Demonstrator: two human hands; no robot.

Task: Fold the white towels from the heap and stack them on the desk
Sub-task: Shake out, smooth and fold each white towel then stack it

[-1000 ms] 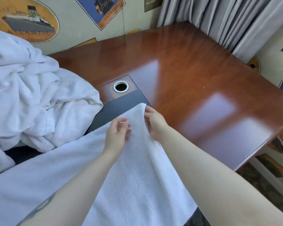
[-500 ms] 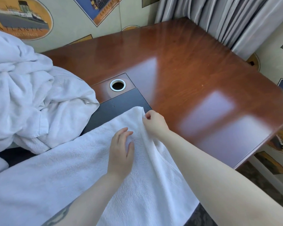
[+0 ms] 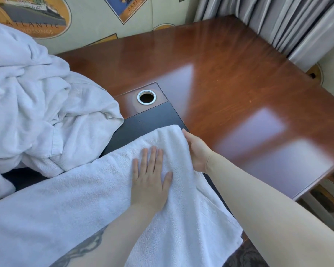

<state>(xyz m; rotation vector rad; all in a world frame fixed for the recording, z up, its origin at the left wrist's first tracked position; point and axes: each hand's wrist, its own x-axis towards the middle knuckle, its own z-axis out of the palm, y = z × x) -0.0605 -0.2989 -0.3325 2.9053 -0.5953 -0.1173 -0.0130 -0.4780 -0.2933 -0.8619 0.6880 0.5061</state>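
White terry towel (image 3: 89,191) lay under both hands. Left hand (image 3: 149,182) pressed flat on it, fingers straight; right hand (image 3: 198,151) gripped its far end, fingers hidden beneath. Step judged: smoothing a fold. Next: fold again. Heap (image 3: 37,97) sat toward the table's (image 3: 229,83) left edge.

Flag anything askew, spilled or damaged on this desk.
Nothing is spilled or damaged. The towel lies slanted, its near corner hanging off the desk edge. The left hand presses it flat; the right hand holds its edge. The heap is rumpled.
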